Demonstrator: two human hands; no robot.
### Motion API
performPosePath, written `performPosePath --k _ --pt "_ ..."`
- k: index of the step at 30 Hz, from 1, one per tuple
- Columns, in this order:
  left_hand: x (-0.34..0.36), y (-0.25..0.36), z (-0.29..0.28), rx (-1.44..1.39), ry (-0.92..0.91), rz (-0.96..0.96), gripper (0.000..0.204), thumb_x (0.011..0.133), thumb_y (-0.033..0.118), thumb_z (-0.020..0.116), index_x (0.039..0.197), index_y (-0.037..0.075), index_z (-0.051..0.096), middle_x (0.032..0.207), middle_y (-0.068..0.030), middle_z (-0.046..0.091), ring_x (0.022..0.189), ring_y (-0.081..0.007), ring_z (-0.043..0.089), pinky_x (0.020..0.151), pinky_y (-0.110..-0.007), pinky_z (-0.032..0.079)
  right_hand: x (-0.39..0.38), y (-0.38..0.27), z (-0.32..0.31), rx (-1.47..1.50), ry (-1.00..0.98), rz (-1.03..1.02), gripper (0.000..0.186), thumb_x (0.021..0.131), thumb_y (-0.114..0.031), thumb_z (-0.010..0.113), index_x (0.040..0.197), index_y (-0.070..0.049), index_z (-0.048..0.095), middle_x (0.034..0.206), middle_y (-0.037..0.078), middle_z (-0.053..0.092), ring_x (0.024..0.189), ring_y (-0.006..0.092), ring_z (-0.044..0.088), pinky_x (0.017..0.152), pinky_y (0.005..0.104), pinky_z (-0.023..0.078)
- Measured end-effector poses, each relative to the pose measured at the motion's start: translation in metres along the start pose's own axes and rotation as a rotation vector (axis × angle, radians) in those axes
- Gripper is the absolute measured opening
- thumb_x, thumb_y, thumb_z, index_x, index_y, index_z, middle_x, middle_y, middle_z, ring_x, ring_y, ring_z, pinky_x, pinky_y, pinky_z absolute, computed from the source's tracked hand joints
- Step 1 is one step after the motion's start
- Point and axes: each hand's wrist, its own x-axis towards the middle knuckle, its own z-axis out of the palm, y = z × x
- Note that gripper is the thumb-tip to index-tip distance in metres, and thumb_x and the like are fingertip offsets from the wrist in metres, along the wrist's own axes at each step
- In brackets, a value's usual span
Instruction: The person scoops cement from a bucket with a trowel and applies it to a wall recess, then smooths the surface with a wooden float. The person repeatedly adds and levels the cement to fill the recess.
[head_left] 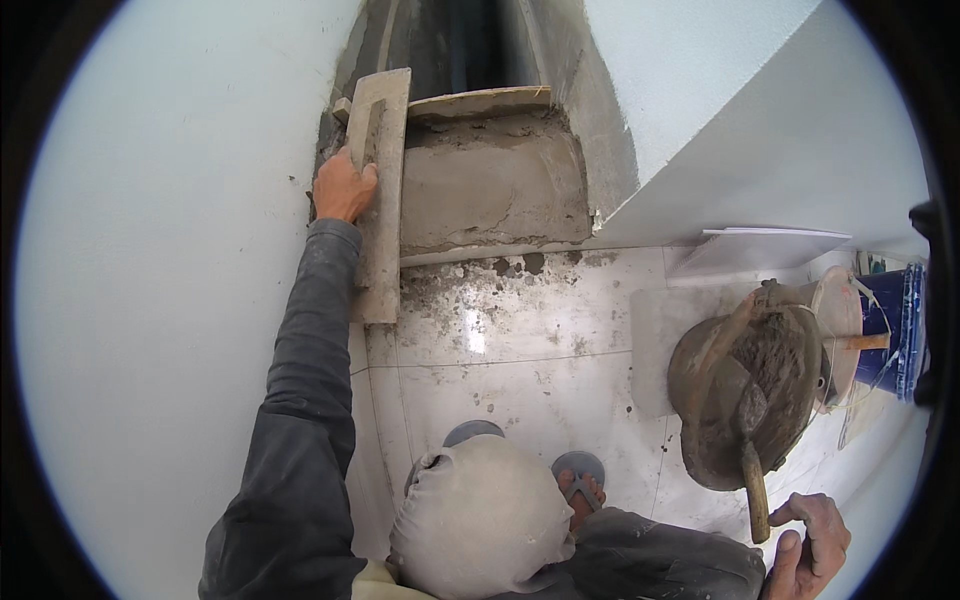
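My left hand (343, 188) is closed round the handle of a long, mortar-smeared plastering float (384, 240). The float stands lengthwise along the left side of a doorway, next to a bed of wet grey mortar (490, 190). At the lower right, my right hand (815, 543) is empty, its fingers curled but apart from the thumb. It is close to the wooden handle of a trowel (754, 490), apparently not touching it. The trowel's blade rests in a mortar-filled bucket (700, 400).
A board (480, 101) edges the mortar's far side. White walls (170, 250) flank the work. Splattered pale floor tiles (520, 390) lie before it. Beyond the mortar bucket are a blue bucket (905, 330) and a leaning white panel (765, 245). My sandalled foot (580, 480) is below.
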Motion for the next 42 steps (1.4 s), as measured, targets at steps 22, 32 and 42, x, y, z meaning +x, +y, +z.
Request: performPosePath --k 22,32,42 --pt "0.023 0.048 0.019 -0.027 -0.021 -0.022 0.043 0.081 0.03 0.068 0.111 -0.001 0.068 0.107 -0.0258 0.069 0.104 -0.0415 0.066 0.093 -0.047 0.052 -0.007 0.01 0.005 0.068 -0.253 0.033 0.023 0.093 -0.009 0.062 0.112 0.003 0.069 0.084 0.015 0.067 0.077 0.0226 0.064 0.073 0.0315 0.05" --pt "0.026 0.065 0.028 -0.02 -0.005 0.002 0.043 0.081 0.033 0.069 0.109 0.001 0.07 0.1 -0.0262 0.07 0.098 -0.0427 0.067 0.086 -0.048 0.053 -0.012 0.012 0.0 0.024 -0.155 0.106 0.023 0.092 -0.009 0.061 0.108 0.006 0.068 0.083 0.015 0.066 0.077 0.0232 0.063 0.073 0.0326 0.049" --pt "0.007 0.064 0.014 -0.098 -0.037 0.012 0.043 0.079 0.031 0.07 0.108 0.0 0.071 0.107 -0.0255 0.07 0.102 -0.0424 0.067 0.091 -0.048 0.053 0.005 0.012 0.008 0.033 -0.219 0.109 0.025 0.093 -0.008 0.063 0.113 0.006 0.067 0.083 0.014 0.065 0.077 0.0223 0.062 0.075 0.032 0.049"
